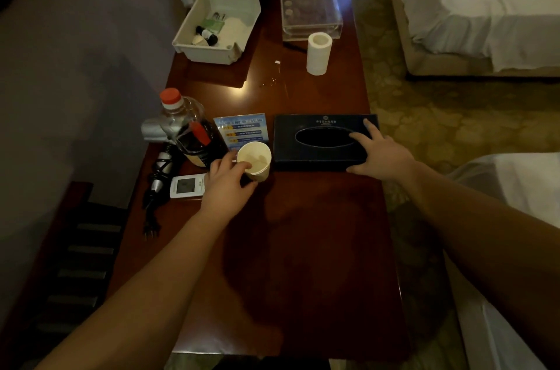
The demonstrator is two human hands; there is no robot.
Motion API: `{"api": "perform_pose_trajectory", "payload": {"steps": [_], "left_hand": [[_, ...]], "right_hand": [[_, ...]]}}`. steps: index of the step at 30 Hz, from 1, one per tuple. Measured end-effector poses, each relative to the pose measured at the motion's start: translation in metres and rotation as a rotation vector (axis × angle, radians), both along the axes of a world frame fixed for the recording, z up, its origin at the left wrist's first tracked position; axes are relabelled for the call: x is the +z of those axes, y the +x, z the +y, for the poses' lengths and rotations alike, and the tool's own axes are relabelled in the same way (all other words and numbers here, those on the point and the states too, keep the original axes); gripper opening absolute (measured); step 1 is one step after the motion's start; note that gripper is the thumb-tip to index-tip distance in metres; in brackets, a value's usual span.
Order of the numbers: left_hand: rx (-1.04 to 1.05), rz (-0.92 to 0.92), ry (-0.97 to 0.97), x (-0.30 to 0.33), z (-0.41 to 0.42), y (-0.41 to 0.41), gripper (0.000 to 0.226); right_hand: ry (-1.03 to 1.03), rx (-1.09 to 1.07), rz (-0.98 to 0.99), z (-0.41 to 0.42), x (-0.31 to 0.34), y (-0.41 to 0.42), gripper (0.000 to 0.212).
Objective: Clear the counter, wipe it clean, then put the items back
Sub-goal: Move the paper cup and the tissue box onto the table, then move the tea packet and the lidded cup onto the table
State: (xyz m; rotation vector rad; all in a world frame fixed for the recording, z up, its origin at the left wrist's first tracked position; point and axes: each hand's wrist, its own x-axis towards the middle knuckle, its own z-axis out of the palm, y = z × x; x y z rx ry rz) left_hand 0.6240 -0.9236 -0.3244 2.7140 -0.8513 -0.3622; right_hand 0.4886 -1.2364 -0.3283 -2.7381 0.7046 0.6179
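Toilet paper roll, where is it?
In the head view, the toilet paper roll stands upright on the far right of the counter, just in front of the clear box.

We see a dim room: a grey wall (75,51) fills the upper left, patterned carpet (424,127) runs down the right, a white bed (485,6) sits upper right, and a dark slatted chair (69,263) stands lower left

A white-sheeted bed (472,3) stood to the right of the patterned carpet (424,127), and a second bed's corner (509,218) showed nearer. A dark slatted chair (75,263) (only partly lit) sat against the grey wall (75,36) on the left.
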Motion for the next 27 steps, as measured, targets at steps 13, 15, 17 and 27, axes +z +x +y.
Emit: {"api": "perform_pose_trajectory", "payload": {"steps": [13,15,17,27], "left_hand": [[0.148,0.041,-0.12,0.052,0.04,-0.068,0.034],[0.19,0.128,-0.121,0.065,0.052,-0.088,0.03],[0.223,0.196,-0.112,0.079,0.065,-0.116,0.029],[0.416,0.202,-0.24,0.111,0.154,-0.313,0.022]], "right_hand": [[0.108,-0.161,-0.22,0.03,0.055,-0.065,0.043],[0.157,-0.16,-0.25,0.052,0.069,-0.081,0.035],[0.185,-0.125,-0.26,0.076,0.081,-0.101,0.03],[0.23,0.17,-0.341,0.186,0.102,-0.24,0.028]]}}
